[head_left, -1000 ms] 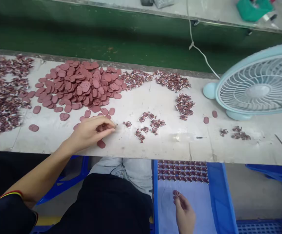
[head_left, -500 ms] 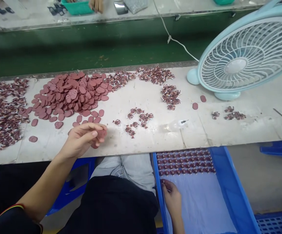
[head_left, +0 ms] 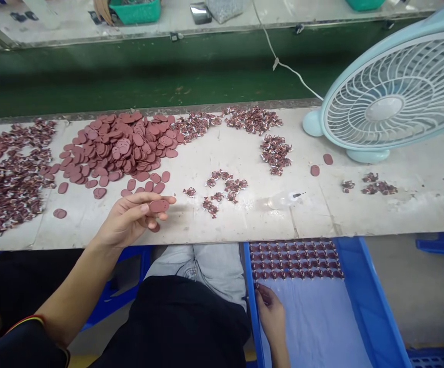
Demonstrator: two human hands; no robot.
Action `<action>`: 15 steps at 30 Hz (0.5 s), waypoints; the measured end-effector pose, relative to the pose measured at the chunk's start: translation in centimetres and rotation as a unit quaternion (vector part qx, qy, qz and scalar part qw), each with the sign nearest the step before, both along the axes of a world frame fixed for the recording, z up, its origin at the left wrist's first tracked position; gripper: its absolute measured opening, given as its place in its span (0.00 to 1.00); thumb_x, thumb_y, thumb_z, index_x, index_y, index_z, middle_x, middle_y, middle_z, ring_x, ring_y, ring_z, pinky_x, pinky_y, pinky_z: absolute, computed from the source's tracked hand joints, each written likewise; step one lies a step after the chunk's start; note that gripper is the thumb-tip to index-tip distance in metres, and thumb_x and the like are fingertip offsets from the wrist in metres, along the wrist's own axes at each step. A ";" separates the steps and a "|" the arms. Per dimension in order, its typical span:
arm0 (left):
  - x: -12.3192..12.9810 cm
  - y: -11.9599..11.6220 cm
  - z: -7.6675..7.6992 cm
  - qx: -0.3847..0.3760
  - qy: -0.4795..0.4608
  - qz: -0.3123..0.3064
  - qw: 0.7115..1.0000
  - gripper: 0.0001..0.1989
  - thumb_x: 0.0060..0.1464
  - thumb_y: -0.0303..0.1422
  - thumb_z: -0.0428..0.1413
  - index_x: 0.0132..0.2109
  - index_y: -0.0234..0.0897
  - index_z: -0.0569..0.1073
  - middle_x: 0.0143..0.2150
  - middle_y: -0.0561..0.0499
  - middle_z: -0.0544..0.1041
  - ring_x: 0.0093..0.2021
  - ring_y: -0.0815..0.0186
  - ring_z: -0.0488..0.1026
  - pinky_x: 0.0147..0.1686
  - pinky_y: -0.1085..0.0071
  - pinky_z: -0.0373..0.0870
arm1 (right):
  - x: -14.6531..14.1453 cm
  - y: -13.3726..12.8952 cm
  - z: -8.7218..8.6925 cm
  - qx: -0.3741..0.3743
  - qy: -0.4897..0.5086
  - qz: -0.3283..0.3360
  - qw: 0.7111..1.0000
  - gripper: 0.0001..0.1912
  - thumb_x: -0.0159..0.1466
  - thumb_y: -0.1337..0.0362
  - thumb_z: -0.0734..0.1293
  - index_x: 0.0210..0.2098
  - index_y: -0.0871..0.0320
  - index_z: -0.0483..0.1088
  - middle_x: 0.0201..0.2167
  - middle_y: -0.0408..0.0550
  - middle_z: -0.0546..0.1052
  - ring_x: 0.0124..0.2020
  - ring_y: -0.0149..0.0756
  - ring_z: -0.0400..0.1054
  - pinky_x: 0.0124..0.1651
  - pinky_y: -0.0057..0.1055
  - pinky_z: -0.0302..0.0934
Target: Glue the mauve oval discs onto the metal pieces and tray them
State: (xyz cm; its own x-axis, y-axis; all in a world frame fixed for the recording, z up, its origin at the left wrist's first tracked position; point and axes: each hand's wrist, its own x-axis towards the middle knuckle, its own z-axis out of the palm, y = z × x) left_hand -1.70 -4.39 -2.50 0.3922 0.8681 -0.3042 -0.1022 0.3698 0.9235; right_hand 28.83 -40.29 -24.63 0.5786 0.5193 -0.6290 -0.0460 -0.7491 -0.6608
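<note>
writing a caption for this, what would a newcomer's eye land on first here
Probably the big heap of reddish oval discs at the left-centre of the white worktop, with the pale blue fan looming at the right. Nearer, the left hand grips one disc, while the right hand reaches into a blue tray lined with small figures.

Downward view from the head

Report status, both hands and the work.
Left hand: holding reddish oval disc. Right hand: at small dark piece in blue tray, beneath filled rows. Nothing visibly blocking either hand.
</note>
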 end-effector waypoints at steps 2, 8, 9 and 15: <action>-0.1 0.0 -0.2 0.003 -0.007 -0.003 1.000 0.14 0.52 0.39 0.73 0.45 0.42 0.87 0.51 0.40 0.87 0.32 0.64 0.84 0.24 0.76 0.78 | 0.0 0.2 0.0 0.005 0.003 0.000 1.000 0.24 0.56 0.43 0.74 0.43 0.53 0.82 0.40 0.50 0.88 0.45 0.49 0.83 0.58 0.57 0.75; -0.7 0.0 -0.6 -0.009 -0.007 0.013 1.000 0.12 0.53 0.38 0.73 0.45 0.44 0.86 0.51 0.42 0.87 0.33 0.64 0.85 0.24 0.77 0.78 | 0.2 0.9 0.7 0.001 0.010 -0.014 1.000 0.23 0.52 0.44 0.76 0.41 0.51 0.84 0.39 0.48 0.88 0.45 0.55 0.82 0.55 0.52 0.75; -0.8 0.0 -0.6 -0.009 -0.009 0.015 1.000 0.13 0.53 0.38 0.73 0.45 0.44 0.86 0.51 0.42 0.87 0.33 0.64 0.85 0.23 0.78 0.78 | 0.3 1.0 1.1 0.000 0.012 -0.020 1.000 0.23 0.51 0.44 0.76 0.40 0.50 0.85 0.39 0.48 0.88 0.45 0.56 0.82 0.54 0.52 0.75; -1.2 -0.7 -0.5 -0.028 -0.039 0.013 0.999 0.15 0.52 0.38 0.74 0.46 0.43 0.86 0.50 0.43 0.88 0.34 0.61 0.86 0.21 0.80 0.75 | 1.7 2.6 6.9 0.014 0.029 -0.119 0.992 0.24 0.44 0.47 0.82 0.37 0.50 0.85 0.36 0.48 0.85 0.38 0.49 0.80 0.39 0.42 0.77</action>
State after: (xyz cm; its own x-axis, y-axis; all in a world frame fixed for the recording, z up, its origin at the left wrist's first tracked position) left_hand -2.87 -5.05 -3.03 0.3939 0.8613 -0.3210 -0.1843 0.4161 0.8904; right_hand 30.52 -37.67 -17.71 0.6497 0.3892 -0.6530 -0.2590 -0.6943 -0.6715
